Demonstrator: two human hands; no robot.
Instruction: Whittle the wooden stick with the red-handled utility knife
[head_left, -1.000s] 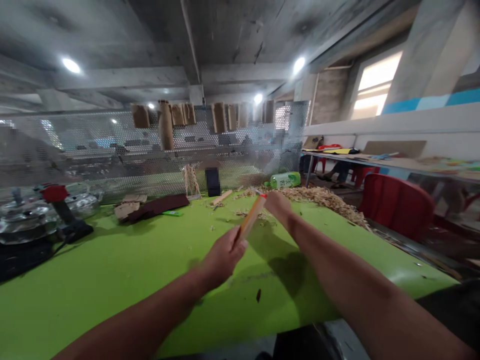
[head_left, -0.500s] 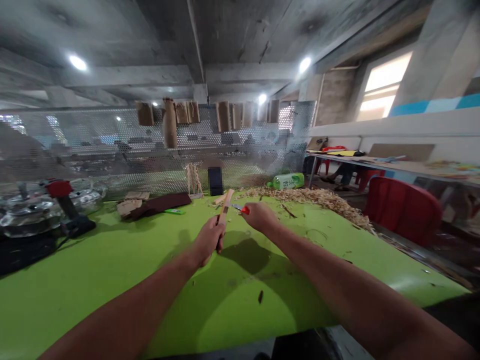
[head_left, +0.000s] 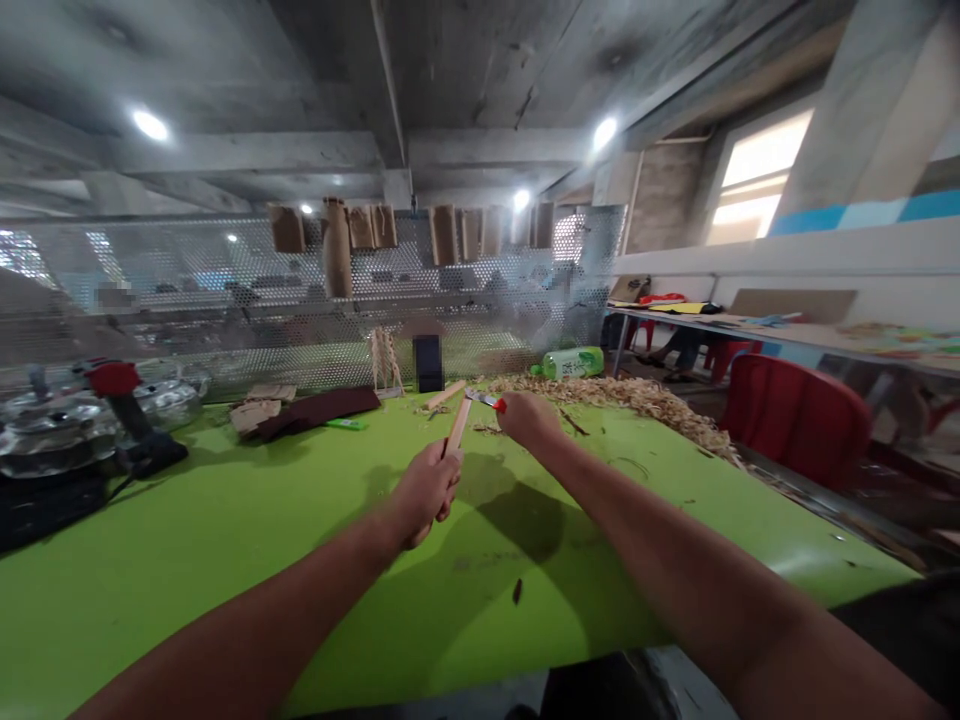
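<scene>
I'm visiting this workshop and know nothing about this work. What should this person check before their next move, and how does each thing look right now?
Wooden stick held firmly in left hand: ok.
Red-handled knife gripped in right hand: ok.
Left hand away from the knife's blade: ok.
Blade sharp: cannot tell.
Wood shavings piled beyond both hands: ok.
Green bottle standing upright: not ok, it lies on its side.
</scene>
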